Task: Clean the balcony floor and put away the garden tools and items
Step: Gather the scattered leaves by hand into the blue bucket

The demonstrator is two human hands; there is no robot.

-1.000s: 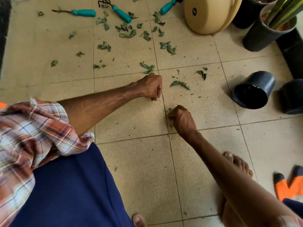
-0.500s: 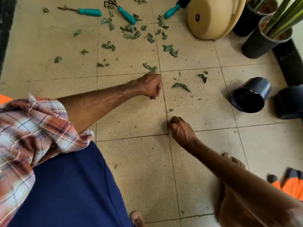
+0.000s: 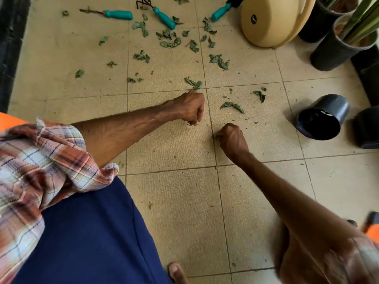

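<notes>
Green leaf scraps (image 3: 170, 41) lie scattered over the beige tiled floor (image 3: 178, 201), thickest toward the back. My left hand (image 3: 191, 107) is curled into a fist low over the floor, gripping gathered leaves, bits showing at its underside. My right hand (image 3: 231, 140) is also curled, pinching leaf bits at a tile joint. One larger leaf (image 3: 232, 106) lies just beyond both hands. Three teal-handled garden tools lie at the back: a weeder (image 3: 118, 14), a hand rake (image 3: 163, 16) and a trowel (image 3: 221, 11).
A tan plastic basin (image 3: 270, 21) leans at the back. Black pots with plants (image 3: 338, 46) stand at the right, and an empty black pot (image 3: 322, 119) lies on its side. An orange glove (image 3: 371, 230) shows at the right edge. My bare toes (image 3: 176, 271) are near the bottom.
My right hand drew back toward me, then moved forward again and now pinches leaf bits at the tile joint. My left hand stayed fisted in nearly the same spot.
</notes>
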